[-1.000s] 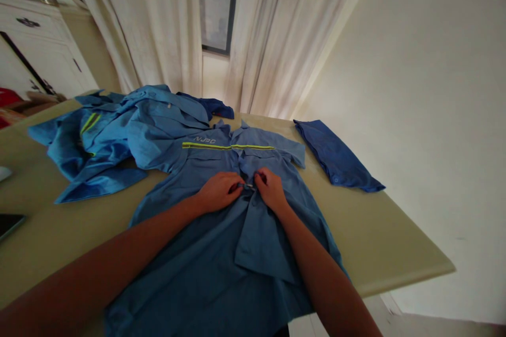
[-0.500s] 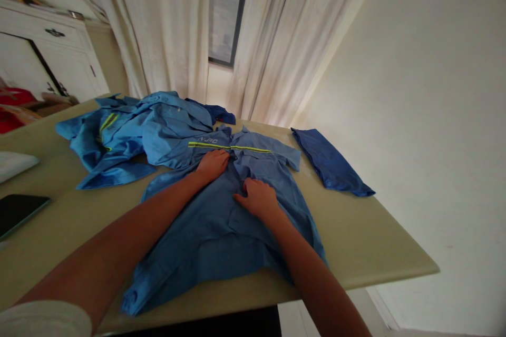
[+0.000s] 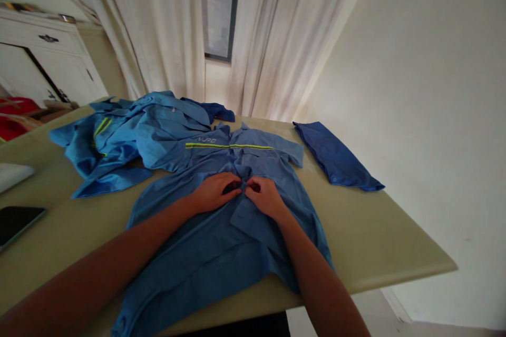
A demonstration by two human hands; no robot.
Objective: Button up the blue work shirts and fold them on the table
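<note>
A blue work shirt (image 3: 205, 242) with a yellow-green chest stripe lies front up on a pale green table (image 3: 375, 242), collar away from me. My left hand (image 3: 215, 192) and my right hand (image 3: 264, 196) meet at the middle of its front opening. Both pinch the two fabric edges together there, fingers curled and touching. The lower flap of the shirt front is folded open beneath my right wrist.
A heap of more blue shirts (image 3: 118, 137) lies at the back left. A folded dark blue garment (image 3: 336, 158) sits at the right. A dark phone (image 3: 16, 224) and a white object (image 3: 11, 174) lie at the left edge. Curtains (image 3: 158, 26) hang behind.
Half a second ago my left hand lay near the chest stripe and my right was flat on the shirt; both have come together again at the front opening, pinching the fabric.
</note>
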